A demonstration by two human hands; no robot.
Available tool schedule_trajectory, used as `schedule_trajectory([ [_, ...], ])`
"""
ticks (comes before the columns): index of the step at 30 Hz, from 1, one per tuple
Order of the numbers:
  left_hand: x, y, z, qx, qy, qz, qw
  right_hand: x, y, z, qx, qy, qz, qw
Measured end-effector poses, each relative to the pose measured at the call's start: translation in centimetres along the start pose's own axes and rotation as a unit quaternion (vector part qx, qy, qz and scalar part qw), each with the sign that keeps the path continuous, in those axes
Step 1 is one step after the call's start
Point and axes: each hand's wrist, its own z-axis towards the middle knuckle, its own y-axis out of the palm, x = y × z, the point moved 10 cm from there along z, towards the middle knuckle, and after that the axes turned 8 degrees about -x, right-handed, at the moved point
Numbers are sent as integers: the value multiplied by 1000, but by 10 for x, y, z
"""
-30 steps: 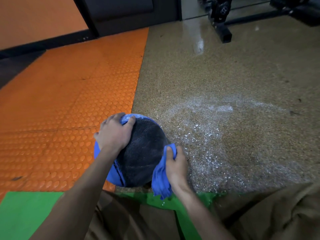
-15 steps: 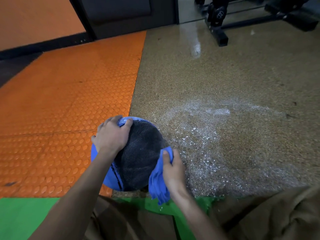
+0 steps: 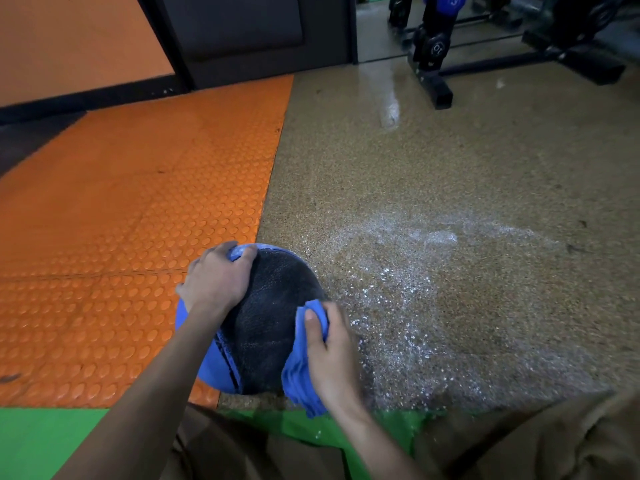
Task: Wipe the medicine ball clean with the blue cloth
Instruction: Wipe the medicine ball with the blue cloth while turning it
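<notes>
While the left hand grips the heavy, probably slippery-wet ball on top, the right hand presses the bunched soft cloth against its side.

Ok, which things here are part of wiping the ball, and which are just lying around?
In use: medicine ball, blue cloth, left hand, right hand.
Lying about: orange mat, green mat, black rack, white-speckled floor patch.

My left hand atop the medicine ball, cloth under my right hand against its right side, floor beneath.
</notes>
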Motion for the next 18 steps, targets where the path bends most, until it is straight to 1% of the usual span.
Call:
schedule_trajectory([
  [2,-2,0,2,-1,-3,3,1000,-6,1,-1,13,-27,-26,999],
  [4,0,1,2,2,-3,5,1000,6,-2,-3,39,-3,-1,999],
  [6,2,2,2,9,-5,12,1000,31,-4,-1,43,73,53,995],
  [8,5,4,0,13,-1,21,1000,56,-1,-2,22,176,138,974],
  [9,7,5,-1,13,3,24,1000,61,-1,-4,13,206,152,967],
  [10,10,6,-2,14,9,28,999,57,-3,-4,8,199,132,971],
  [12,14,9,-2,14,18,39,999,31,-6,-5,5,122,39,992],
  [13,15,10,-2,13,19,45,999,20,-4,-7,4,86,6,996],
  [15,15,9,3,15,33,18,999,11,-2,-9,19,38,-23,999],
  [16,15,5,4,15,55,-31,998,14,-4,-8,24,42,-25,999],
  [17,16,1,5,12,93,-106,990,27,-4,-6,21,72,-19,997],
  [18,15,-4,4,4,141,-183,973,43,-5,-3,6,116,-2,993],
])
